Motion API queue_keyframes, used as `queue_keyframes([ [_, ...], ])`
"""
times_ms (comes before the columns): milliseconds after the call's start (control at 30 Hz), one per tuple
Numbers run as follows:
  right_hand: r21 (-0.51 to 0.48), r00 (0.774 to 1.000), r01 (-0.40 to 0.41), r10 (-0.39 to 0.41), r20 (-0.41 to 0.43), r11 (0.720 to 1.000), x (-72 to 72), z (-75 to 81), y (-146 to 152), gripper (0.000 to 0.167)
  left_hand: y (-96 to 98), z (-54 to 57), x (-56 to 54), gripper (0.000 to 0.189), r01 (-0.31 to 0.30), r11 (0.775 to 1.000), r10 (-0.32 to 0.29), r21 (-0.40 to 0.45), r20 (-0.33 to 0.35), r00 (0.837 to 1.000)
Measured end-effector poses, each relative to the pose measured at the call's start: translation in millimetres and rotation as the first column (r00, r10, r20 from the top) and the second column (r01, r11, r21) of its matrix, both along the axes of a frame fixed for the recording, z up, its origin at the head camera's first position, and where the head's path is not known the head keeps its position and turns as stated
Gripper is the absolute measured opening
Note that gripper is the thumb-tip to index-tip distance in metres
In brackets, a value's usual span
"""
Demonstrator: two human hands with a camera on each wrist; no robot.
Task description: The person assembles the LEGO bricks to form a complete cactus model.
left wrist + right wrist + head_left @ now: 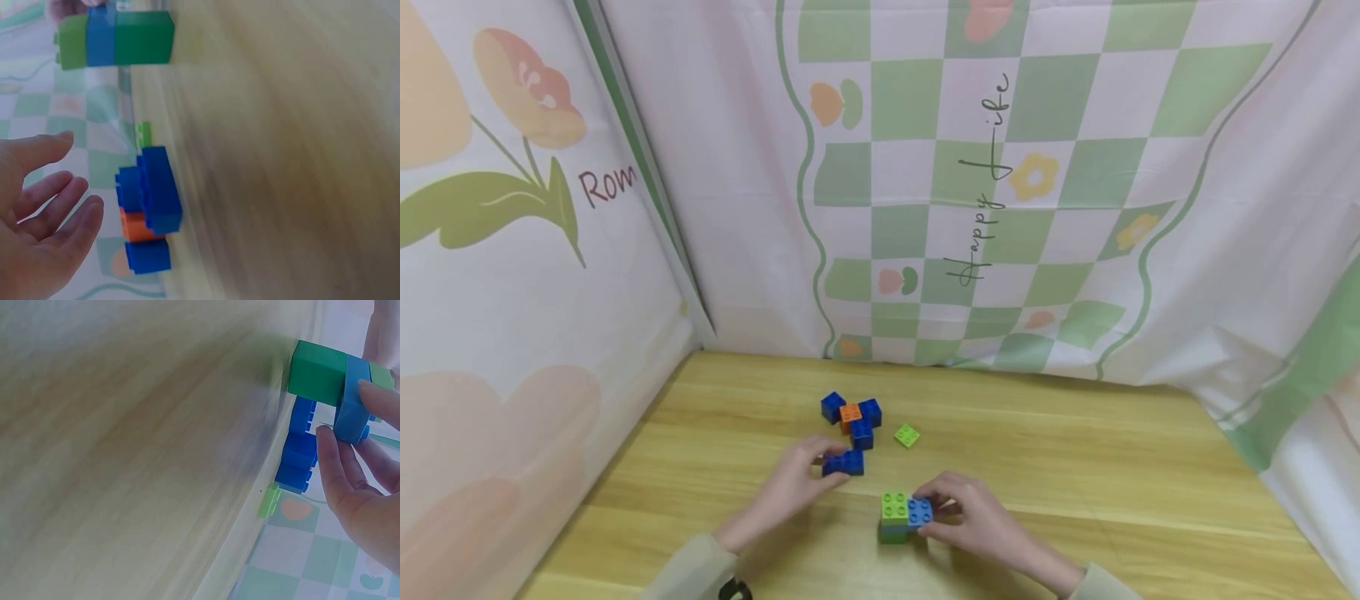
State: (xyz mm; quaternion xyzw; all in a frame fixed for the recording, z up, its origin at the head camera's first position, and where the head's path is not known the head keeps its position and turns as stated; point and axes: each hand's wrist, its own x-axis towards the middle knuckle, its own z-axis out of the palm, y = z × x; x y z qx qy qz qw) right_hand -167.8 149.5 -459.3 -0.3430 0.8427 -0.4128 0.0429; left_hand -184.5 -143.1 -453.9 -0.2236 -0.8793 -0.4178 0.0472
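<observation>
My right hand (pixel 973 515) grips the end of a light blue brick (pixel 921 511) between thumb and fingers. That brick joins a small stack, between a dark green brick (pixel 317 373) below and a lime green brick (pixel 894 505) on top, and juts out to the right. My left hand (pixel 796 479) hovers over a long dark blue brick (pixel 847 462), thumb and fingers spread around its left end. In the left wrist view its fingers are parted, with nothing between them, and the long dark blue brick (pixel 160 190) lies beyond them.
Behind the left hand, an orange brick (pixel 850 414) sits among small dark blue bricks (pixel 862 433). A flat lime green piece (pixel 907 436) lies to their right on the wooden table (pixel 1075 450). Printed cloth (pixel 902 167) hangs at the table's back edge.
</observation>
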Motion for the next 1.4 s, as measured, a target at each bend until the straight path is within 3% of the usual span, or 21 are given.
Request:
queue_keyframes([
  [333, -0.005, 1.000, -0.003, 0.003, 0.014, 1.000, -0.2, 0.7, 1, 0.032, -8.4, -11.7, -12.6, 0.033, -0.079, 0.996, 0.079, -0.045, -0.015, 0.997],
  [600, -0.004, 1.000, -0.010, 0.010, 0.002, 1.000, -0.4, -0.6, 1, 0.032, -10.4, -15.8, -18.1, 0.032, -0.101, 0.990, 0.102, -0.095, -0.002, 0.995],
  [1100, -0.002, 1.000, -0.006, 0.006, 0.014, 1.000, -0.2, -0.5, 1, 0.032, -12.0, -23.4, -23.5, 0.034, -0.113, 0.981, 0.114, -0.160, -0.005, 0.993],
  [1400, -0.002, 1.000, -0.005, 0.005, 0.006, 1.000, 0.3, 0.6, 0, 0.032, -11.4, -24.2, -23.8, 0.037, -0.078, 0.982, 0.078, -0.172, -0.004, 0.997],
])
